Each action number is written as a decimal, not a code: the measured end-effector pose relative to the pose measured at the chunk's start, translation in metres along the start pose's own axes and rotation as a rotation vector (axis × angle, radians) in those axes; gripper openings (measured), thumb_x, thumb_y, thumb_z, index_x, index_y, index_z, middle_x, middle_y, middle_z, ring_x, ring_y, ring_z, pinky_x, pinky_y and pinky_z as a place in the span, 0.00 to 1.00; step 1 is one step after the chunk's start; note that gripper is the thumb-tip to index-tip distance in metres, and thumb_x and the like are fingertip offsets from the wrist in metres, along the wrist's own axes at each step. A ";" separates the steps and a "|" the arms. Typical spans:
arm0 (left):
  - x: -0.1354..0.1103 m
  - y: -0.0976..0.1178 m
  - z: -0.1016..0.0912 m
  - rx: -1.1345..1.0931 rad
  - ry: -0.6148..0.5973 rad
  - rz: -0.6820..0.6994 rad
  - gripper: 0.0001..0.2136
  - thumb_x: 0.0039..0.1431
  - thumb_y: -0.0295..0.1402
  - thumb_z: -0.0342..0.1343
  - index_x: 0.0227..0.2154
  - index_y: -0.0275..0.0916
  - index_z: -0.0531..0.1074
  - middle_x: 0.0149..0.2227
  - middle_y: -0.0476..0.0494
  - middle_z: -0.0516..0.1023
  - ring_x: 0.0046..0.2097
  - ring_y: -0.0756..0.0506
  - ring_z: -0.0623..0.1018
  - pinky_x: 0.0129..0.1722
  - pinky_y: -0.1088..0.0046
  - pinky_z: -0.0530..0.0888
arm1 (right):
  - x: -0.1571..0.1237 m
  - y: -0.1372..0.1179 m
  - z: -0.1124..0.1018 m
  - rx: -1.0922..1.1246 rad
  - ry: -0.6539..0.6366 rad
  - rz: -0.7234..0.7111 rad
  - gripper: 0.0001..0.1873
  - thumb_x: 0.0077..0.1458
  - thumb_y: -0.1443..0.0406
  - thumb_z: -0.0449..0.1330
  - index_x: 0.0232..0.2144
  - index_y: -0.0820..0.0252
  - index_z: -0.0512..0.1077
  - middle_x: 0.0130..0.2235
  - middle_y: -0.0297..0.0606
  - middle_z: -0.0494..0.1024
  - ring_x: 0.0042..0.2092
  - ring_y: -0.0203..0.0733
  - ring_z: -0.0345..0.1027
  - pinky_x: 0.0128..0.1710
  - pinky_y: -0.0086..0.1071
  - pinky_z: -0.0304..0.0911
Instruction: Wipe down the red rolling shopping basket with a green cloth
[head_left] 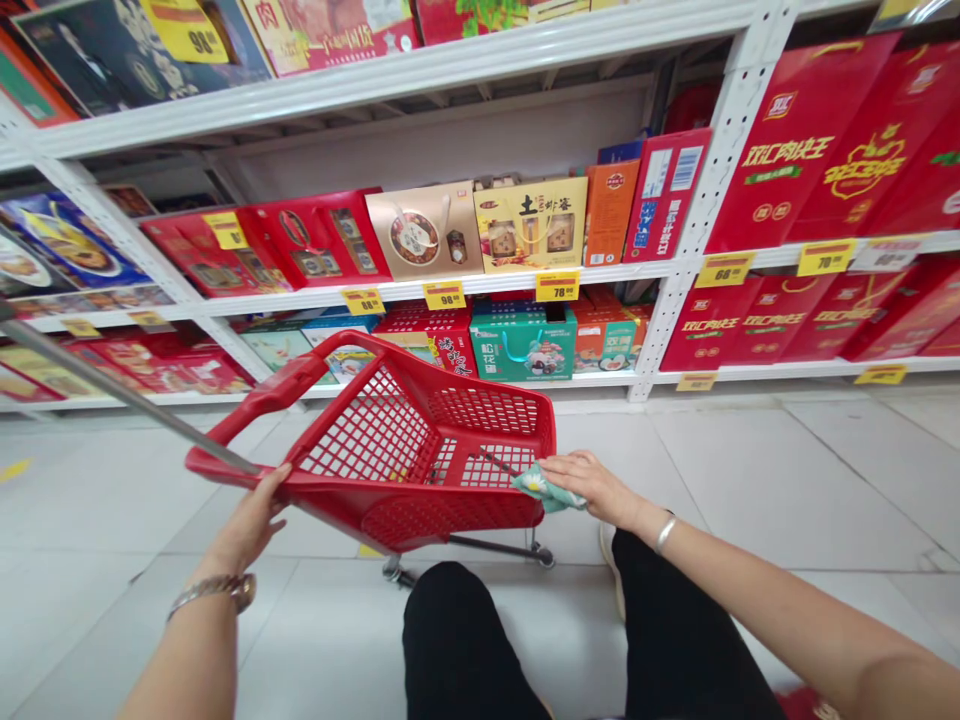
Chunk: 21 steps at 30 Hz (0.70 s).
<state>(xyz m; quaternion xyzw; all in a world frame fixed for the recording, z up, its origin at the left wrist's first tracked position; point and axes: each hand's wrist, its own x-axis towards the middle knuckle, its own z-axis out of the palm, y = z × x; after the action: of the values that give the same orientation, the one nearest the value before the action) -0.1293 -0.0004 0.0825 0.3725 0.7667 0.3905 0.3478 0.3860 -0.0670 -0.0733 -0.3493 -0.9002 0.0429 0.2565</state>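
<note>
A red plastic shopping cart (450, 512) with grid sides stands in front of my knees, its handle end to the left. My left hand (259, 512) grips the cart's near rim beside the grey metal bar (135, 395), fingers closed over the edge. At the right end, my right hand (589, 485) presses a green cloth (551, 490) with a flower print against the rim corner. The cloth is bunched under the fingers and partly hidden by them. A thin dark rod lies inside the basket.
White shelves (420, 100) with boxed goods and yellow price tags run along the far side. Red gift bags (787, 150) stand at the right. Pale floor tiles (720, 450) lie under the cart. Casters (541, 555) show below it. My black-trousered legs (457, 640) are close in front.
</note>
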 end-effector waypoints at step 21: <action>0.004 -0.004 0.000 0.035 0.001 0.017 0.18 0.60 0.51 0.52 0.38 0.40 0.71 0.40 0.40 0.81 0.48 0.38 0.76 0.51 0.52 0.72 | 0.032 0.013 -0.057 -0.116 -0.206 0.093 0.47 0.53 0.81 0.55 0.70 0.44 0.61 0.69 0.43 0.67 0.71 0.49 0.56 0.69 0.56 0.43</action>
<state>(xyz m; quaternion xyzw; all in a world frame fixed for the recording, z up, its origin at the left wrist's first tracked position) -0.1326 0.0014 0.0778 0.3849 0.7705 0.3800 0.3374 0.4018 -0.0420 -0.0138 -0.3989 -0.9055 0.0383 0.1399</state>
